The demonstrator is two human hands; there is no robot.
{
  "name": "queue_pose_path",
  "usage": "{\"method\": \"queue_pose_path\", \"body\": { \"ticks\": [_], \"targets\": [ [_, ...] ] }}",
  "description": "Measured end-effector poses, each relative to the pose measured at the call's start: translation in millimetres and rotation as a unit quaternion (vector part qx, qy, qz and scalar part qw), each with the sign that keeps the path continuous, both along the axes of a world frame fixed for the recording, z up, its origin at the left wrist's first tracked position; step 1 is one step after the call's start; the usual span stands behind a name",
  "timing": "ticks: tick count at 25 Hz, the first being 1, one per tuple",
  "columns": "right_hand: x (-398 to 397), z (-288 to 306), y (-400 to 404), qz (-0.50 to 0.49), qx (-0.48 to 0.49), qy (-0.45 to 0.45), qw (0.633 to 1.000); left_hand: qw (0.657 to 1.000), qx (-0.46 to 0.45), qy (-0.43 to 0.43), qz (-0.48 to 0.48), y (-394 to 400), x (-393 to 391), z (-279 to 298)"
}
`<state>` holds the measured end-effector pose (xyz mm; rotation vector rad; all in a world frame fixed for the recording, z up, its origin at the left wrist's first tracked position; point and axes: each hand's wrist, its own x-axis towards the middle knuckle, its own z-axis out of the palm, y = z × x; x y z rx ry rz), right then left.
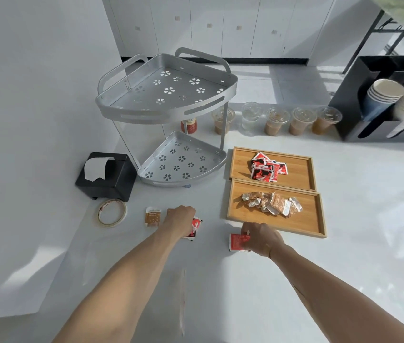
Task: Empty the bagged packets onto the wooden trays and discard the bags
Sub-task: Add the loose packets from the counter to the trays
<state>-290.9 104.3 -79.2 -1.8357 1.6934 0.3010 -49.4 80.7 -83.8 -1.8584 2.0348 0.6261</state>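
Two wooden trays lie side by side on the white counter. The far tray (240, 159) holds a pile of red packets (267, 167). The near tray (312, 219) holds several brown packets (273, 203). My left hand (179, 219) is closed over a red packet (196, 227) lying on the counter. My right hand (261, 237) pinches another red packet (238, 241) just in front of the near tray. One brown packet (152, 216) lies loose to the left of my left hand. No bag is visible.
A silver two-tier corner rack (168, 100) stands behind my left hand. A black napkin holder (108, 174) and a tape roll (111, 212) sit at left. Lidded drink cups (276, 121) line the back; a black cup dispenser (384, 100) is at right.
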Motion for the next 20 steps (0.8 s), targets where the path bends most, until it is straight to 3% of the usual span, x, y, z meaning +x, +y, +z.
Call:
{"method": "queue_pose_path", "body": {
  "ticks": [7, 14, 20],
  "targets": [
    [-22, 0, 11, 0.004, -0.007, 0.019, 1.000, 0.998, -0.058, -0.010, -0.014, 10, -12, 17],
    [-68, 8, 15, 0.010, 0.005, 0.022, 1.000, 1.000, -0.012, -0.014, -0.008, 20, -31, 38],
    [-114, 21, 15, -0.014, -0.020, -0.004, 1.000, 0.989, 0.026, 0.129, 0.067, 12, -65, 46]
  ]
}}
